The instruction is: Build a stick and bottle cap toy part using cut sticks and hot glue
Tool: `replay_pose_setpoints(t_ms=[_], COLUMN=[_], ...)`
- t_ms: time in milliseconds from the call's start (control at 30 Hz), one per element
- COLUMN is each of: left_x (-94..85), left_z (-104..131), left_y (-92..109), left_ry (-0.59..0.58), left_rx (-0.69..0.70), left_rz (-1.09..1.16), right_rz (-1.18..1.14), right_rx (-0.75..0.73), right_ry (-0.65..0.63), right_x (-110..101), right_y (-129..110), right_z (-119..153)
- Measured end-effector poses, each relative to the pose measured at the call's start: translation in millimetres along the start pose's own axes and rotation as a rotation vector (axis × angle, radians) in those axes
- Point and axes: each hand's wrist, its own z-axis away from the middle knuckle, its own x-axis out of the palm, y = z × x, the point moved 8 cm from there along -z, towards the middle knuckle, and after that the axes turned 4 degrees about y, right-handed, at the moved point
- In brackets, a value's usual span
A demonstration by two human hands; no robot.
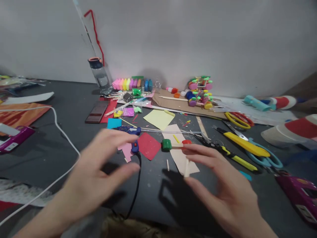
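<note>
Holding a small stick frame [177, 145] above the dark tabletop [153, 205], the right hand [226, 183] has its thumb below and its fingers above, closed on the piece from its right side. The frame's long axis runs nearly level, left to right across the view, and its far end from the hand points left, capped by a green roll [166, 144] whose rounded side shows. A red roll [186, 142] sits toward the other end, right at the tips of the upper fingers and partly covered by them. Between these fingertips and the thumb tip stands a short pale stick [187, 167], close to upright and crosswise to the long axis; how it joins the rest is too blurred to tell. Most of the frame thus reaches out to the left of the right fingertips, over a pale paper strip [184, 162], with a red paper square [149, 146] just left of the green end. The left hand [97, 162] grips nothing visible: its thumb and fingers are spread apart, blurred, pointing right toward the frame but well apart from it. Nearest its fingertips is a blue glue gun [135, 147], its black cable [138, 185] trailing toward the near edge.
</note>
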Motion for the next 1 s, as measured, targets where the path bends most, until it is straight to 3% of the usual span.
replay_pose_setpoints(t_ms=[100,233,333,400,533,633,767,900,1000], left_x=[45.3,58.7,57.2,58.7,78.9,90.8,84.7,66.3,65.7], left_z=[8,10,8,7,17,22,21,24,35], left_y=[19,14,3,-10,-27,-32,-40,-41,-48], left_ry=[-0.224,-0.240,-0.250,-0.253,-0.308,-0.321,-0.201,-0.090,-0.063], left_rx=[0.176,0.130,-0.025,-0.222,-0.625,-0.749,-0.743,-0.610,-0.679], left_rz=[-0.081,0.033,0.227,0.410,0.866,1.065,1.076,0.857,0.811], right_rz=[0.110,0.089,0.047,0.032,0.021,0.048,0.112,0.123,0.128], right_rx=[-0.187,-0.125,-0.106,-0.146,-0.238,-0.282,-0.338,-0.392,-0.461], right_ry=[-0.059,-0.081,-0.065,-0.045,-0.047,-0.071,-0.087,-0.095,-0.063], right_x=[20,33,32,29,27,31,36,44,53], right_y=[-29,-34,-34,-38,-46,-50,-52,-55,-61], right_z=[-8,-17,-20,-20,-20,-20,-22,-27,-33])
